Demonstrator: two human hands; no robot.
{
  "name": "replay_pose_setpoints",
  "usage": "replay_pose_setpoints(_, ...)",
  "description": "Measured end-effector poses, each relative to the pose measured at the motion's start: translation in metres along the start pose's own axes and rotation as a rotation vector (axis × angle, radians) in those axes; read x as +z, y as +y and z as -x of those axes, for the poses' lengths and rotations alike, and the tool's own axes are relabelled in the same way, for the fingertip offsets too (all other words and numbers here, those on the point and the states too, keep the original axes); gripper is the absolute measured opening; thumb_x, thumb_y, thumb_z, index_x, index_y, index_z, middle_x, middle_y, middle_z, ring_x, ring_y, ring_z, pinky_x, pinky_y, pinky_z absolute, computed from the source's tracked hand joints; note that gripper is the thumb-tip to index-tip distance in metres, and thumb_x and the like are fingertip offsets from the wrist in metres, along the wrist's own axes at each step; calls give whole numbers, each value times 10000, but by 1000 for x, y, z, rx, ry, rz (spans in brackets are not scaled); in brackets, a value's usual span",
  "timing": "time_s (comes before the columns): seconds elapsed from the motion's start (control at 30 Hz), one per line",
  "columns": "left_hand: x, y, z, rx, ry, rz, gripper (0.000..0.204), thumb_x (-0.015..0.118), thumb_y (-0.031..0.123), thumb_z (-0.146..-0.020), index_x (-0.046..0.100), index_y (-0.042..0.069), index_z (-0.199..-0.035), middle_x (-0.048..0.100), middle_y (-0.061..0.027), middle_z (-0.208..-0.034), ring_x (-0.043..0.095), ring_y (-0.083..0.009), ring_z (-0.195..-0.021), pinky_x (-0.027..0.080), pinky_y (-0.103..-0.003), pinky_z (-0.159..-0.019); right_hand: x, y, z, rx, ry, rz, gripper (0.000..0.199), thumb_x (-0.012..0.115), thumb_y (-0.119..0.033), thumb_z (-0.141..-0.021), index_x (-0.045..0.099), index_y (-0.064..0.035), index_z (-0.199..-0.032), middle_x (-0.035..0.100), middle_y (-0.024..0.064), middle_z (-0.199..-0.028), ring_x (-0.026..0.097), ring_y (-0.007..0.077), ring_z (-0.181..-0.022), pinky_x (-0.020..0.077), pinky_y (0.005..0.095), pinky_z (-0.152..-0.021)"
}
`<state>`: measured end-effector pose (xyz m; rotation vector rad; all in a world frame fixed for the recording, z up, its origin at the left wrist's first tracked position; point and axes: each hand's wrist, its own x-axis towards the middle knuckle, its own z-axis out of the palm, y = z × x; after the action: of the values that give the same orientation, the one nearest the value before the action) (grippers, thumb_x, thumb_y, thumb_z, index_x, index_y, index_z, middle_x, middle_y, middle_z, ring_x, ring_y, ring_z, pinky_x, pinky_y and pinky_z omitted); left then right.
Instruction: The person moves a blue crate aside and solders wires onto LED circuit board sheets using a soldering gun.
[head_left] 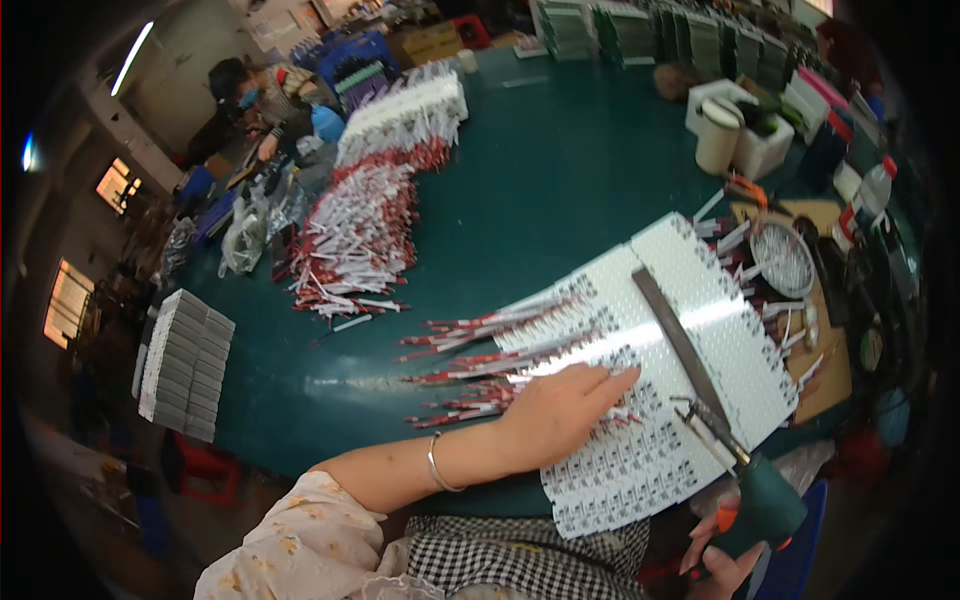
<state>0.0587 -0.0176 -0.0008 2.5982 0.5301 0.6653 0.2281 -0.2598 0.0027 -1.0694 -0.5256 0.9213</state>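
White strip panel (660, 400) under left hand (560, 410), soldering tool (765, 500) in right hand (725, 560).
Left fingers (610, 385) lie flat, spread narrow on the panel near the worktop (540, 180) edge; right fingers wrap the green tool handle at near right. Red-white strip pile (360, 240) lies far left.

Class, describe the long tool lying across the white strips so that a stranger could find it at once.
Start at the dark green table, then find the fanned sheet of white printed strips at its near edge. Across it lies a long flat grey metal bar, running to a dark green handle by the right hand; it alone is dark and straight.
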Motion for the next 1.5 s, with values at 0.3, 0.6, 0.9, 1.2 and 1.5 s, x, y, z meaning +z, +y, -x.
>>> replay_pose_setpoints(0.3,12,-10,8,155,131,-12,405,596,-76,-566,665,82,-932,570,-54,-744,570,-186,-572,459,-287,-462,-15,10,13,59,127,22,683,667,-14,-642,331,146,-1215,526,274,-1025,611,271,-634,499,287,-391)
replay_pose_setpoints(0.6,19,-14,5,207,104,-27,407,622,-60,-551,672,71,-933,554,-61,-716,555,-188,-553,441,-281,-448,-14,10,11,95,45,11,672,643,8,-653,331,138,-1234,485,255,-1131,609,280,-700,507,280,-437)
replay_pose_setpoints(0.9,19,-8,-1,175,53,5,290,579,-27,-630,601,21,-915,462,-68,-685,524,-201,-542,431,-322,-451,-7,16,8,64,-27,80,598,598,41,-686,367,124,-1231,488,232,-1150,605,274,-771,499,265,-498)
replay_pose_setpoints(1.2,22,-11,1,199,66,47,319,579,-41,-609,601,17,-923,459,-73,-691,521,-198,-522,415,-318,-405,-1,22,4,79,-12,215,676,624,-19,-681,316,119,-1267,561,241,-858,554,195,-529,462,247,-421)
replay_pose_setpoints(1.5,24,-11,1,189,71,47,322,578,-41,-606,600,9,-923,462,-78,-696,526,-204,-517,426,-318,-410,-1,22,2,106,-54,202,495,525,56,-691,427,80,-1176,554,177,-847,561,208,-687,451,268,-531)
